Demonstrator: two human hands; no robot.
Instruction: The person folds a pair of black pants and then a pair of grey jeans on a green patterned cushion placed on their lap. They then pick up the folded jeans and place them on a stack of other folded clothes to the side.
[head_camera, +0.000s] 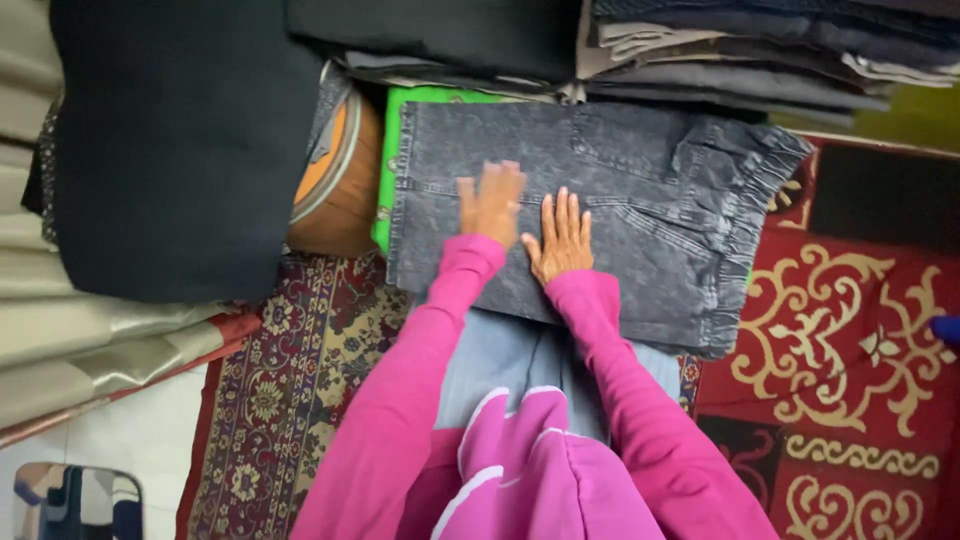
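1. Left hand (491, 203): lies palm down on the folded grey denim garment (590, 215), fingers extended and slightly blurred. It grips nothing; the hand is flat and open against the cloth.
2. Right hand (561, 238): also palm down on the same garment, just beside the left hand, fingers straight and a little spread. No pinch, no fold of cloth held.
3. Both arms wear bright pink sleeves (405, 380) that run from the bottom of the view up to the hands.
4. Grey denim garment: acid-washed, folded into a rough rectangle, lying flat ahead of the person's lap. Its gathered elastic waistband (745, 215) points to the right; seams and a pocket show on the upper face.
5. The garment rests on a green surface (400, 130), visible along its left and upper edge. Its near edge overlaps a light blue-grey cloth (500, 360) on the person's lap.
6. Left of the green surface: a round wooden object with an orange top (335, 180), partly hidden under a large black cloth (170, 140).
7. Above the garment: a stack of folded dark clothes (740, 60), touching or nearly touching its upper edge; I cannot tell which.
8. Floor: a red patterned carpet (850, 340) to the right, a darker floral rug (290, 370) to the left.
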